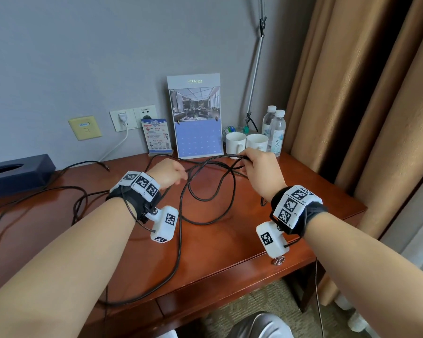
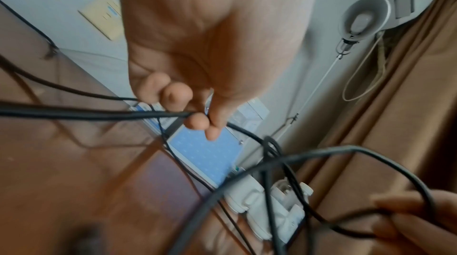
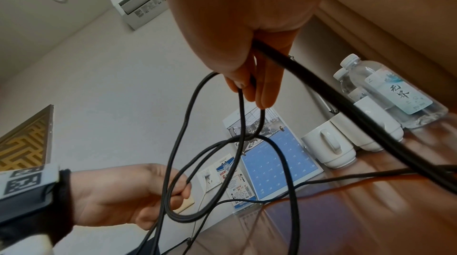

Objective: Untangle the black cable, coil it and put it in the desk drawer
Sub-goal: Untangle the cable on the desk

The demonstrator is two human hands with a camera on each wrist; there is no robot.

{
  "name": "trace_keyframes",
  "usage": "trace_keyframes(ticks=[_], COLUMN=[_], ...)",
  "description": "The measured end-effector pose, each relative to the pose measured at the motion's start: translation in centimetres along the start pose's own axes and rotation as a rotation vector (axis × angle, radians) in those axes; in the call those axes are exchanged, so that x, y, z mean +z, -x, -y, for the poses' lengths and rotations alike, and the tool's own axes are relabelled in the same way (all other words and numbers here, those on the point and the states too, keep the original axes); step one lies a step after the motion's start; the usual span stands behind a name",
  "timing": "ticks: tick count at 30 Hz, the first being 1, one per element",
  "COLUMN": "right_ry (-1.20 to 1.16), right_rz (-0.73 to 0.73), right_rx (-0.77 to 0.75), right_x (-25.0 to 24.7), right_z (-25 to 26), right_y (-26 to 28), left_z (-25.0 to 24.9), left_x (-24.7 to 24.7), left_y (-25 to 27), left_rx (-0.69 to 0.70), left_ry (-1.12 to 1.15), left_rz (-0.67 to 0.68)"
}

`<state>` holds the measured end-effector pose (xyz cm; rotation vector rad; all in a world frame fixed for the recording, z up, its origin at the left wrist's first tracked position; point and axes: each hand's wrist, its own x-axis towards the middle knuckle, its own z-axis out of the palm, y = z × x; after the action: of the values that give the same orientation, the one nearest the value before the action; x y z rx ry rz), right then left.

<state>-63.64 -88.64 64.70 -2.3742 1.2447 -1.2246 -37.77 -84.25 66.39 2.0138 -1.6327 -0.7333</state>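
A long black cable point(image 1: 206, 198) lies in tangled loops across the red-brown desk point(image 1: 230, 245), trailing off to the left and over the front edge. My left hand point(image 1: 167, 175) pinches a strand of it between thumb and fingers point(image 2: 197, 120), just above the desk. My right hand point(image 1: 259, 164) holds several strands bunched in its curled fingers point(image 3: 257, 87), lifted a little higher near the mugs. Loops hang between the two hands point(image 3: 207, 161). The drawer front point(image 1: 232, 284) under the desk edge is closed, its metal pull point(image 1: 279, 261) below my right wrist.
Two white mugs point(image 1: 236, 143) and two water bottles point(image 1: 277, 132) stand at the back right, right behind my right hand. A desk calendar point(image 1: 197, 118) and a small sign point(image 1: 156, 137) lean on the wall. A dark tissue box point(image 1: 15, 174) sits left. Curtains point(image 1: 352, 93) hang right.
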Motion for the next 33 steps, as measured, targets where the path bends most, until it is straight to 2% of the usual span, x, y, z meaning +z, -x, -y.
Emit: trace_keyframes(ticks=[7,12,15,19,21,23,26,27,29,33], right_ry=[0.137,0.175,0.146,0.092,0.062,0.022,-0.066,-0.088,-0.138,-0.178], right_rz=[0.017,0.008,-0.001,-0.005,-0.006,-0.01,-0.036,-0.045,-0.066,-0.1], right_rx=[0.051,0.08,0.08,0.082,0.074,0.069,0.062,0.053,0.039,0.032], right_x=[-0.3,-0.6,-0.4,-0.1,0.0,0.1,0.0,-0.2,-0.6,-1.5], right_z=[-0.8,-1.1,-0.9,-0.8,-0.7,-0.7,-0.2,-0.1,0.3,0.2], right_y=[-0.2,-0.1,0.0,0.0,-0.1,-0.1,0.0,0.1,0.3,0.4], left_z=[4.9,6.7,7.1,6.2,5.2,3.5,0.0,-1.0,-2.3,-2.3], left_x=[-3.1,-3.9,-3.6,-2.5,-2.0,-1.2,0.5,1.2,2.2,3.4], left_y=[-1.0,-0.3,0.0,0.4,-0.1,-0.5,-0.4,-0.4,-0.6,-1.5], left_rx=[-0.286,-0.424,-0.472,-0.383,-0.243,-0.05,0.183,0.208,0.168,0.129], left_ry=[-0.06,-0.144,-0.136,-0.297,-0.366,-0.306,-0.172,-0.133,-0.017,0.054], left_rz=[-0.379,-0.446,-0.366,-0.247,-0.274,-0.287,-0.156,-0.087,0.041,0.152])
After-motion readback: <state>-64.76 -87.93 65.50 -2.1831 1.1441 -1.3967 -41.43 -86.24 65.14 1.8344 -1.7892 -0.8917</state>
